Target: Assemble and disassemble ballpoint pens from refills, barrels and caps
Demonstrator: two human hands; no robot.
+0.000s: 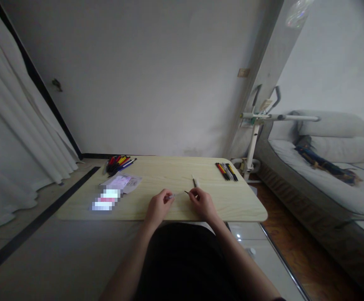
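Observation:
My left hand (160,205) is closed in a pinch on a small clear pen part (171,196) that points right. Opposite it, my right hand (202,203) pinches a thin dark pen part (186,192), its tip pointing left. A narrow gap seems to lie between the two pieces; a pale, thin link across it cannot be ruled out. Just beyond my right fingers, a slim white and dark pen piece (195,182) lies on the light wooden table (169,173). Both wrists are over the table's near edge.
A heap of coloured pens (117,164) lies at the table's back left. Nearer are a printed plastic packet (133,182) and a lit, blurred phone (106,200). A row of pens (226,172) lies back right. Beyond stand exercise equipment (253,142) and a sofa (332,167).

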